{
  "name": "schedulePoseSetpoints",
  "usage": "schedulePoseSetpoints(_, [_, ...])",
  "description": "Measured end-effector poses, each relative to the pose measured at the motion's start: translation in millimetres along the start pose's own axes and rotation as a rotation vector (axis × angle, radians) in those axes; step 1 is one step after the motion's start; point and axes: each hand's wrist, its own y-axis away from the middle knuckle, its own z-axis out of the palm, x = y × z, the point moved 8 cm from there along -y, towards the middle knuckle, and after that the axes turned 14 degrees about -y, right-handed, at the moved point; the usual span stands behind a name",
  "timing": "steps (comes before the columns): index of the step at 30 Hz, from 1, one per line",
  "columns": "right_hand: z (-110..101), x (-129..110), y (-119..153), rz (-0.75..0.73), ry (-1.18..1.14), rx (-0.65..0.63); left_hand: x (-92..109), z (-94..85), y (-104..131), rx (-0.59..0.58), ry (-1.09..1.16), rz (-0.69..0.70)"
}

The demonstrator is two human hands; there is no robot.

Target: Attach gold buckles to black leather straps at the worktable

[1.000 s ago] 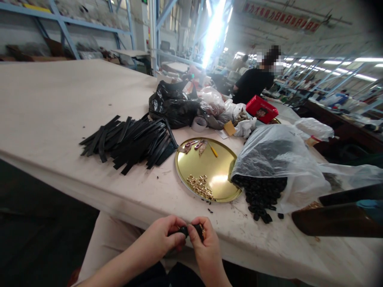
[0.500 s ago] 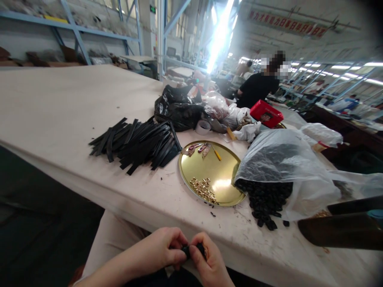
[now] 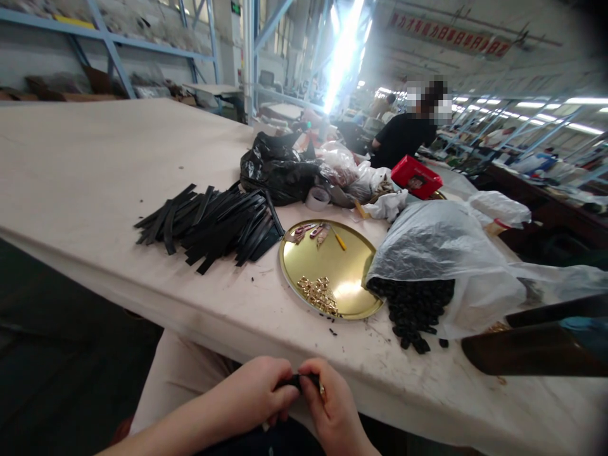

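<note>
A small black piece (image 3: 298, 381) is pinched between the left hand (image 3: 259, 396) and right hand (image 3: 332, 408) below the table's near edge (image 3: 266, 345); it looks light, stiff and best gripped by its ends.

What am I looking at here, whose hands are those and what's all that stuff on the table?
There is no machine: a person works with two bare hands, and a camera on their head looks forward and down, so the picture is their own view. At the bottom, the left hand and right hand together pinch a small black piece below the near edge of the table; a bit of gold shows by the right fingers. On the cloth-covered table lie a pile of black strips, a round gold tray with small gold fittings, and a clear bag spilling small black pieces. Further back sit a black bag and a red box. Another person stands beyond.
</note>
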Motion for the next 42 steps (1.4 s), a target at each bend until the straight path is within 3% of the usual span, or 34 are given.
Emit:
schedulePoseSetpoints(3, [-3,13,1,0.119,-0.115,0.127,-1,-8.0,0,0.028,-0.061,-0.011])
schedulePoseSetpoints(8, [5,12,-1,0.094,-0.129,0.006,6,-29.7,4,0.136,-0.336,0.039])
schedulePoseSetpoints(12, [6,5,-4,0.045,-0.109,-0.05,8,-25.9,-2,0.132,-0.329,0.074])
schedulePoseSetpoints(20, [1,15,-7,0.099,-0.073,-0.046,0,-24.7,-5,0.062,-0.315,0.077])
schedulePoseSetpoints(27, [0,-11,-14,-0.023,0.041,-0.129,24,-31.6,1,0.075,-0.314,0.145])
schedulePoseSetpoints(30, [3,-13,-13,-0.007,0.019,-0.175,25,-28.4,1,0.067,-0.29,0.162])
schedulePoseSetpoints(34, [2,4,-11,0.084,-0.094,-0.098,15,-31.3,3,0.077,-0.32,0.121])
schedulePoseSetpoints(37, [1,9,-16,0.068,-0.131,-0.03,17,-40.8,0,0.164,-0.458,0.13])
schedulePoseSetpoints(42, [-5,15,-39,0.044,-0.015,0.049,17,-54.6,-27,0.3,-0.662,0.15])
